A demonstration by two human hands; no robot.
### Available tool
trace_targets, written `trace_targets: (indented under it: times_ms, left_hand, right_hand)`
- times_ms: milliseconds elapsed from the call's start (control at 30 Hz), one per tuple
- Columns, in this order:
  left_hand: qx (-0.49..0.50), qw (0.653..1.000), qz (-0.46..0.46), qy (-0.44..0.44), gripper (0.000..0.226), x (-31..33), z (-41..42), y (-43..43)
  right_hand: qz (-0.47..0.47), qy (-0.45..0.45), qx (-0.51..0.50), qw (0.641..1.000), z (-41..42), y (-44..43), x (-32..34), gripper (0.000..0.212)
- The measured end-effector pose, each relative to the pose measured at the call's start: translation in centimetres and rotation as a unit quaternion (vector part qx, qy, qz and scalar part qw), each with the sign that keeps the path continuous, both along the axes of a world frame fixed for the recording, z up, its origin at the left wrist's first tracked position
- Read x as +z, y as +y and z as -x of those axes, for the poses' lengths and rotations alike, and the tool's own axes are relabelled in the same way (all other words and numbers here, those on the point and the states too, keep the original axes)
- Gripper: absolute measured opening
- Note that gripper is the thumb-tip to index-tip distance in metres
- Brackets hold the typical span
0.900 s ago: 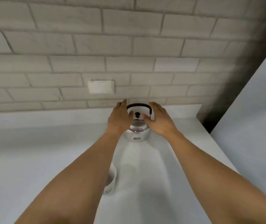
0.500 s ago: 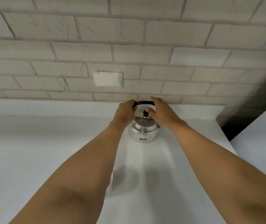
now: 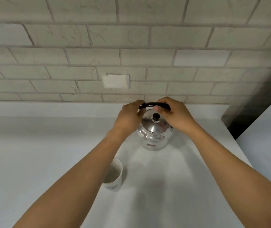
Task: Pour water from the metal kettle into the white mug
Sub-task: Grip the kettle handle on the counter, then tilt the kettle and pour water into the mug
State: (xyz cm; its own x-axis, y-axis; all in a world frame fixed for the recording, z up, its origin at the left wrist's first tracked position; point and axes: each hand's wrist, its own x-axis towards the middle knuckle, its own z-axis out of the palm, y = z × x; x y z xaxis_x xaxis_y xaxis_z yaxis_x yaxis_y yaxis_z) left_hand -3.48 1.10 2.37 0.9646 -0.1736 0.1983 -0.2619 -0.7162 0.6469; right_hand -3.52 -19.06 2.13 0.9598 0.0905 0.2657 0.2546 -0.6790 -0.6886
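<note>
A shiny metal kettle [image 3: 154, 137] with a black lid knob and a black arched handle stands on the white counter [image 3: 32, 153] near the wall. My right hand [image 3: 174, 116] is wrapped around the top of the handle. My left hand [image 3: 128, 117] rests against the kettle's left side, fingers curled at the handle's left end. The white mug [image 3: 114, 176] stands upright in front of the kettle, partly hidden under my left forearm.
A grey brick wall [image 3: 131, 46] rises right behind the kettle, with a white wall plate [image 3: 115, 81] on it. A white cabinet side [image 3: 266, 129] stands at the right, with a dark gap beside the wall.
Both hands have closed in on the kettle: the right hand went from beside the lid to gripping the handle, the left to the handle's left end. The camera has tilted and the mug shows more.
</note>
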Motion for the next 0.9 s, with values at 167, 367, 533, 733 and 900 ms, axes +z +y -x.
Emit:
trace_targets:
  times_ms: [167,367,533,733,900]
  left_hand:
    - [-0.009,0.98,-0.093,-0.177,0.052,-0.6,9.2,0.4]
    - [-0.025,0.968,-0.128,-0.217,0.065,-3.1,16.8,0.0]
    - [-0.036,0.983,-0.133,-0.125,0.074,-4.4,19.5,-0.7]
    - [-0.038,0.994,-0.093,-0.04,0.085,-5.1,19.9,-1.5]
    - [-0.034,0.999,-0.029,-0.001,0.085,-5.7,20.5,-1.6]
  right_hand:
    - [-0.04,-0.031,0.002,0.999,4.8,1.1,2.0,0.019]
    - [-0.024,-0.068,0.017,0.997,10.1,1.2,3.3,0.024]
    - [-0.009,-0.077,0.033,0.996,13.1,1.4,3.5,0.02]
    - [0.03,-0.076,0.061,0.995,15.0,2.2,3.9,0.024]
    - [0.092,-0.07,0.092,0.989,15.1,3.2,4.7,0.026]
